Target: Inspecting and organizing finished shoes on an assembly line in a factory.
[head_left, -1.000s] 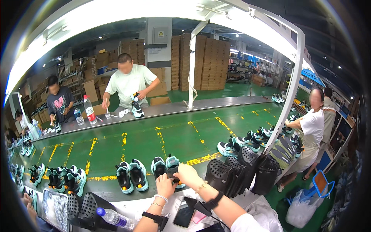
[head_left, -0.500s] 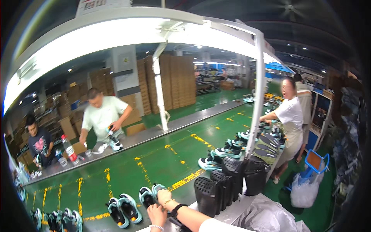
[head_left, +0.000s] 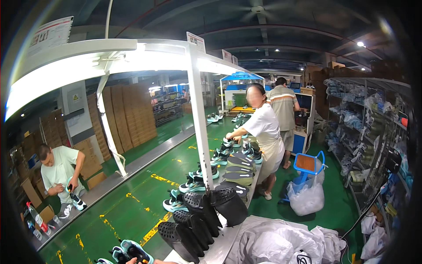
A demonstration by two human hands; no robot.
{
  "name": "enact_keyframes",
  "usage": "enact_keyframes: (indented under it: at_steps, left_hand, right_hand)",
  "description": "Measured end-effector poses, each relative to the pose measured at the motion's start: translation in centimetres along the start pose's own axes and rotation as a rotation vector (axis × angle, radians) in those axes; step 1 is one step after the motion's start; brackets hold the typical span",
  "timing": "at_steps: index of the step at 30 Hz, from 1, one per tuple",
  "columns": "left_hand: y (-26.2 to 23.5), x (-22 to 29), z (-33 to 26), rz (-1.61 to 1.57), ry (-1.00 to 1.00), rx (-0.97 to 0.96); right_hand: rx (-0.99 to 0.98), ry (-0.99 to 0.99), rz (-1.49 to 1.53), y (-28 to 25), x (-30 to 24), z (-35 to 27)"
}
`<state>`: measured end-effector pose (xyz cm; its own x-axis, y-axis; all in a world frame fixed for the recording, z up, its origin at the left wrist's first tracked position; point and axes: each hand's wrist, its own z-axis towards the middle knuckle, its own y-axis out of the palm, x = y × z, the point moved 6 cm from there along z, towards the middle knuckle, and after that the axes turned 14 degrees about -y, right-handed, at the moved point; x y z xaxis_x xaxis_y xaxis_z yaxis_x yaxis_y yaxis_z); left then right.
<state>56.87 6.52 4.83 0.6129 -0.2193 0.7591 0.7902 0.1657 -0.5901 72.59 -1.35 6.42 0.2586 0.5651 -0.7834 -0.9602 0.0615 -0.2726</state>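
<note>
Only slivers of my hands show at the lower edge: my left hand (head_left: 131, 261) beside a teal-and-black sneaker (head_left: 135, 251), and my right hand (head_left: 164, 262) a little to the right of it. The fingers of both are mostly cut off, so any grip is hidden. Another sneaker (head_left: 118, 254) of the same kind stands just left of the first on the green conveyor belt (head_left: 145, 193). Several black perforated clog-shaped pieces (head_left: 173, 235) stand on end to the right of my hands, on a white ledge (head_left: 211, 253).
More sneakers (head_left: 193, 181) line the belt's right side, beside stacked dark insoles (head_left: 235, 176). A white post (head_left: 199, 114) rises there. One co-worker (head_left: 266, 132) reaches over the belt; another (head_left: 61, 171) handles a sneaker across it. White sheeting (head_left: 272, 240) lies lower right.
The view has swung right and upward. My hands and the nearest sneakers have slipped toward the lower edge. The shelves and sheeting at right show more fully.
</note>
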Motion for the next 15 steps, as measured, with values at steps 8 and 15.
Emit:
enact_keyframes:
  at_steps: [8, 15]
  left_hand:
    - [0.6, 7.0, -6.8, -0.254, -0.225, -0.520]
    - [1.4, 7.6, -8.1, -0.220, -0.180, -0.593]
  right_hand:
    - [-0.070, 0.121, -0.074, -5.4, 3.9, -8.2]
    - [-0.059, 0.143, -0.048, -5.9, 3.3, -9.7]
